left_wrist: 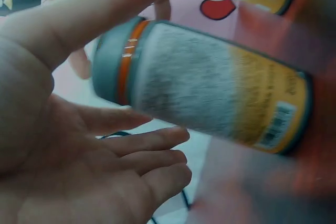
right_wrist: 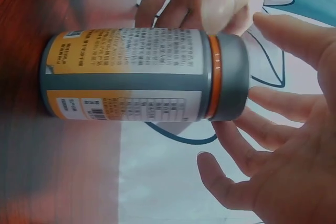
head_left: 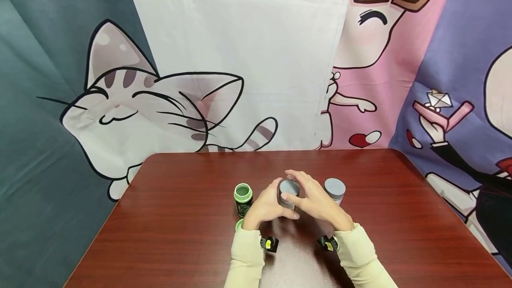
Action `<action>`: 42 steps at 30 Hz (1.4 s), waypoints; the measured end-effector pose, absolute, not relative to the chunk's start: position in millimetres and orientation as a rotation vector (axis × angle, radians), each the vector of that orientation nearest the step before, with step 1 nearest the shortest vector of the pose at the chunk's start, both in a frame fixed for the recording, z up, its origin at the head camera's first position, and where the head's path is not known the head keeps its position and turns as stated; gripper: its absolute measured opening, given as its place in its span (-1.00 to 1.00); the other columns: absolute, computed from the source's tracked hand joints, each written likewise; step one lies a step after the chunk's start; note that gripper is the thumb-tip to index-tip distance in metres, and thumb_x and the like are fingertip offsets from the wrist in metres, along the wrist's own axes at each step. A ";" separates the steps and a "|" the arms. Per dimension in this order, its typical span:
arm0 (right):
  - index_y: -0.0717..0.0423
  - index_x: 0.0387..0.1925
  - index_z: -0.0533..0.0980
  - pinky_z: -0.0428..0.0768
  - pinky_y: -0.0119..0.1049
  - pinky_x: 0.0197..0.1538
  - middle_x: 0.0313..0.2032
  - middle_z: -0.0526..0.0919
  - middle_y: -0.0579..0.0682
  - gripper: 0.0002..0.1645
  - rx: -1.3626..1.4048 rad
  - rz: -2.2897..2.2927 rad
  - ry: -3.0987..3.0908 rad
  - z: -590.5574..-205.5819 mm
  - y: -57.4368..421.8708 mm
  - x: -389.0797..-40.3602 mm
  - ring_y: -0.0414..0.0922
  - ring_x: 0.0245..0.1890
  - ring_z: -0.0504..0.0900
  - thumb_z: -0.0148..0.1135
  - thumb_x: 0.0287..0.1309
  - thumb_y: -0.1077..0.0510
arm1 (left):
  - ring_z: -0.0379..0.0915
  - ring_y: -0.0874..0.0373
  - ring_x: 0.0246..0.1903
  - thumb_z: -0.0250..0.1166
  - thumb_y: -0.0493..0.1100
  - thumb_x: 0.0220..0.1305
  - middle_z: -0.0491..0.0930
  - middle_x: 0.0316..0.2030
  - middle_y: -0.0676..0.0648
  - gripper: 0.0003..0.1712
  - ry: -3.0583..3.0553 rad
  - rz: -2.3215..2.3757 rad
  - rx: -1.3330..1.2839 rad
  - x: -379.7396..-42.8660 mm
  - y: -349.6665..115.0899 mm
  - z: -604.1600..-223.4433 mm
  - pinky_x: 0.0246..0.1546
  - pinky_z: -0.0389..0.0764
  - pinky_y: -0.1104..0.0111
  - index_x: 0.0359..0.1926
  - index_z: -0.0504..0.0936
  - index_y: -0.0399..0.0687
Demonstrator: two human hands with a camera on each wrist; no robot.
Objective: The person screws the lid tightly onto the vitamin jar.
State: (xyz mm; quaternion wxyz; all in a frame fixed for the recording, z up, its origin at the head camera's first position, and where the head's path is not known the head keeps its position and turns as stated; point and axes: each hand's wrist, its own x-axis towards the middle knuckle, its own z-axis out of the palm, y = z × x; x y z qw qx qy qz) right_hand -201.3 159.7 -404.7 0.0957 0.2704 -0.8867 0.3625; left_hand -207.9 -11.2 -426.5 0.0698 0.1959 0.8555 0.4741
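A bottle with a grey lid, an orange neck band and a white-and-yellow label stands upright between the hands. My left hand is at its left side, fingers extended and thumb reaching round the near side. Around the grey lid, my right hand spreads its fingers, the thumb over the near rim and a finger past the far one. In the right wrist view, the right fingers look parted and only loosely bent beside the lid. The left wrist view is blurred.
To the left stands an uncapped green jar, with a green lid partly hidden by the left wrist. A second grey-lidded bottle stands behind the right hand. All are on a reddish-brown table before a cartoon-printed cloth.
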 end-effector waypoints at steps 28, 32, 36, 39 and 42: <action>-0.15 0.10 0.35 0.50 -0.28 -0.20 -0.04 0.50 -0.22 -0.53 0.917 1.272 -2.327 -378.5 138.4 -178.2 -0.23 -0.08 0.50 0.21 0.15 0.04 | 0.35 0.00 0.12 0.38 -0.31 0.02 0.47 0.07 -0.20 -0.33 2.306 2.179 0.605 -174.9 -57.9 -352.6 0.10 0.36 0.09 0.18 0.34 -0.21; -0.13 0.07 0.38 0.51 -0.20 -0.12 -0.06 0.51 -0.22 -0.50 0.987 1.239 -2.316 -381.6 130.2 -176.6 -0.26 -0.07 0.49 0.28 0.08 -0.02 | 0.40 -0.04 0.06 0.32 -0.28 0.11 0.52 -0.01 -0.20 -0.47 2.398 2.219 0.576 -178.4 -77.6 -356.8 0.02 0.42 0.09 0.12 0.40 -0.21; -0.07 0.06 0.38 0.49 -0.19 -0.06 -0.06 0.50 -0.22 -0.48 1.063 1.162 -2.404 -388.9 120.0 -174.6 -0.24 -0.07 0.49 0.26 0.07 -0.09 | 0.41 -0.03 0.05 0.23 -0.19 0.21 0.52 -0.02 -0.21 -0.49 2.451 2.256 0.503 -188.6 -97.5 -378.9 0.03 0.42 0.21 0.17 0.36 -0.18; -0.02 0.04 0.39 0.46 -0.23 -0.02 -0.05 0.48 -0.23 -0.49 1.082 1.041 -2.491 -395.4 112.8 -172.4 -0.23 -0.06 0.48 0.23 0.09 -0.12 | 0.40 -0.02 0.07 0.18 -0.15 0.26 0.51 0.00 -0.24 -0.50 2.426 2.306 0.419 -194.8 -110.2 -397.3 0.06 0.38 0.37 0.19 0.33 -0.18; 0.02 0.01 0.41 0.42 -0.25 0.03 -0.04 0.46 -0.20 -0.52 1.089 0.955 -2.520 -399.6 107.0 -170.0 -0.21 -0.03 0.46 0.23 0.10 -0.08 | 0.36 -0.07 0.10 0.17 -0.14 0.27 0.48 0.04 -0.28 -0.50 2.348 2.316 0.382 -197.8 -119.6 -411.6 0.07 0.35 0.45 0.19 0.32 -0.19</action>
